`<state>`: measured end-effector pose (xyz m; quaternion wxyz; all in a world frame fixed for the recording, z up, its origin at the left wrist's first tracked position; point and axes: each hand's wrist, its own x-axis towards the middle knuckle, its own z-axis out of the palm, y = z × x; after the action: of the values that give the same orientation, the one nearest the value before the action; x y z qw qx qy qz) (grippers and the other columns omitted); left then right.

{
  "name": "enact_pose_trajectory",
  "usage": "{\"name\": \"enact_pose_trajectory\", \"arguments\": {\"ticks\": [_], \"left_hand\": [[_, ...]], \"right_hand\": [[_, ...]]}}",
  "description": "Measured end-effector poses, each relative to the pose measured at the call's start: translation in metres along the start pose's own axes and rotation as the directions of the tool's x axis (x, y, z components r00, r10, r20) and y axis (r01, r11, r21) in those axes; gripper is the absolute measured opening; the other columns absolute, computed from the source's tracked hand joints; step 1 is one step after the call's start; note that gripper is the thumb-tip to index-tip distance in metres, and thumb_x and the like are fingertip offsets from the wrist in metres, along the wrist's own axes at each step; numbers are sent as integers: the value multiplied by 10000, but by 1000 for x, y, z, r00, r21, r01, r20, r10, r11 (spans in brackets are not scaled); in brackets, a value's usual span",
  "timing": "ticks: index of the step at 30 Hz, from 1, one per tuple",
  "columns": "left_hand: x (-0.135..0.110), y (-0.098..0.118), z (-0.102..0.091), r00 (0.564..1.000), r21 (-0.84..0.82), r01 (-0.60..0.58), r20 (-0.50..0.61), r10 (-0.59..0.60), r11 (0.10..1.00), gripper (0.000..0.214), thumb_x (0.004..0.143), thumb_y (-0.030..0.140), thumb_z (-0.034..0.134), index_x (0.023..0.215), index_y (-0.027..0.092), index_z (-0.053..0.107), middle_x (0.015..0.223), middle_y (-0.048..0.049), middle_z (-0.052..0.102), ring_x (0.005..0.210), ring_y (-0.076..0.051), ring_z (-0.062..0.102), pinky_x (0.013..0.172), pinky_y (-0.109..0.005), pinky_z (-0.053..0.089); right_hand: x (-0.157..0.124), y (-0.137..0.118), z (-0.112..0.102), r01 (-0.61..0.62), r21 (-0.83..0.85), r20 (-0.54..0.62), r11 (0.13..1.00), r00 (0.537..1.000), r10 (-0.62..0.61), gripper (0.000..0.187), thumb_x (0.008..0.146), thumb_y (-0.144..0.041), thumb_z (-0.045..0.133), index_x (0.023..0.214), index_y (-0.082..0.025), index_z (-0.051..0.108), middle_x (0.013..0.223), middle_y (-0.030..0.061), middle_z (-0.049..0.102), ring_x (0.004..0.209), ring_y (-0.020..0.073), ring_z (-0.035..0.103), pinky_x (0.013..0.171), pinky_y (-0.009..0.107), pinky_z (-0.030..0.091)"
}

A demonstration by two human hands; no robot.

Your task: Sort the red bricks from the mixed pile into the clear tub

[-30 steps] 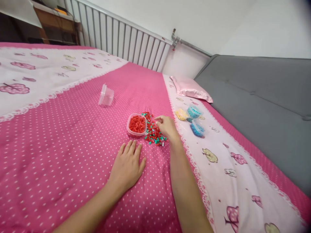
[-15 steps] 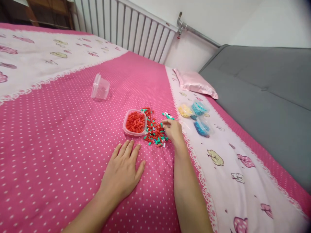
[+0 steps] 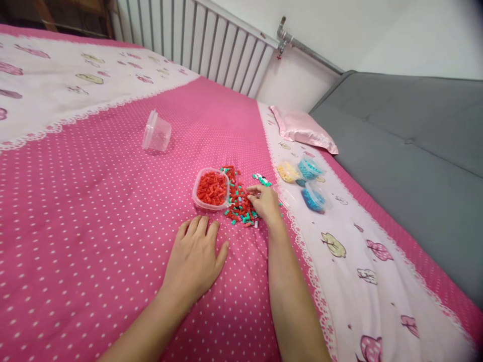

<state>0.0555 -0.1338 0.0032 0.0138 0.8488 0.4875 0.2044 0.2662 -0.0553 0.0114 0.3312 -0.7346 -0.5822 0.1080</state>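
My left hand (image 3: 196, 259) lies flat on the pink dotted bedspread (image 3: 113, 241), palm down and fingers spread, holding nothing. Just beyond its fingertips stands a clear square tub (image 3: 194, 193) full of small red toy bricks (image 3: 212, 188). Against the tub's right side spreads a loose pile of mixed bricks (image 3: 238, 203), mostly red and green with a few white ones. My right hand (image 3: 264, 201) is at the right edge of this pile, thumb and forefinger drawn together in a pinch over the bricks. Whatever lies between those fingertips is too small to make out.
A small group of white and green bricks (image 3: 262, 179) lies beyond my right hand. Farther right are tubs of yellow pieces (image 3: 288, 172), teal pieces (image 3: 309, 168) and blue pieces (image 3: 313, 199). A clear container (image 3: 157, 133) lies tipped at the back left. A pink pillow (image 3: 305, 129) rests near the grey headboard (image 3: 407, 151).
My right hand has shifted slightly left, its fingertips now over the pile; the green piece seen at them earlier no longer shows there. My left hand stays flat on the bedspread.
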Motion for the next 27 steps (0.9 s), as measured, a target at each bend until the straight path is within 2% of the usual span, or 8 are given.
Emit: {"name": "enact_pose_trajectory", "arguments": {"ticks": [5,9,12,15,18,20,22,27], "left_hand": [[0,-1,0,1000,-23,0,-12,0,1000,392,832,438,394,1085,196,570,1119,-138,573,1083,-303,479,940,-472,348],[0,-2,2,1000,-66,2,-27,-4,998,376,823,424,412,1078,198,569,1102,-136,576,1064,-294,490,959,-474,343],[1,-2,3,999,-77,3,-34,-6,997,361,815,408,427,1072,199,569,1085,-134,579,1047,-289,500,964,-465,349],[3,-1,2,999,-78,-5,-35,3,997,351,815,384,430,1076,193,565,1091,-132,579,1049,-283,505,965,-459,357],[4,0,1,999,-76,-21,-35,18,997,358,820,359,430,1097,171,557,1115,-131,573,1059,-275,503,974,-449,359],[5,0,1,999,-86,-28,-39,24,996,366,823,346,432,1113,156,550,1133,-129,568,1064,-269,500,979,-440,360],[5,-1,2,999,-105,-28,-44,23,994,366,824,337,435,1122,156,543,1140,-126,564,1062,-266,501,969,-436,372],[7,-4,5,998,-123,16,-56,-23,992,340,814,322,443,1104,174,543,1143,-121,555,1061,-267,508,942,-414,399]], "right_hand": [[4,6,1,-18,146,-37,989,999,24,239,682,-128,550,877,-170,683,771,14,682,714,136,627,735,270,488],[6,9,2,-81,301,-80,950,991,110,265,691,-140,498,900,-158,659,819,30,671,740,140,604,717,275,491],[6,5,0,-128,470,-45,873,985,168,261,695,-169,481,904,-149,637,782,21,647,656,120,580,666,260,489],[4,-2,-4,-170,644,24,746,979,202,221,668,-192,523,866,-149,611,659,-24,584,574,96,547,632,238,474],[1,-9,-8,-204,719,90,665,975,202,180,630,-208,580,801,-153,591,602,-51,542,540,85,531,615,229,457],[-1,-12,-9,-216,690,143,691,976,162,169,615,-224,611,767,-155,587,597,-49,549,528,88,528,598,233,453],[-3,-14,-8,-207,617,199,759,974,103,149,617,-229,619,745,-157,592,595,-41,563,524,98,531,576,239,451],[-8,-16,-4,-31,335,193,942,981,-36,95,652,-168,603,733,-165,650,625,-19,623,568,111,558,582,232,441]]}}
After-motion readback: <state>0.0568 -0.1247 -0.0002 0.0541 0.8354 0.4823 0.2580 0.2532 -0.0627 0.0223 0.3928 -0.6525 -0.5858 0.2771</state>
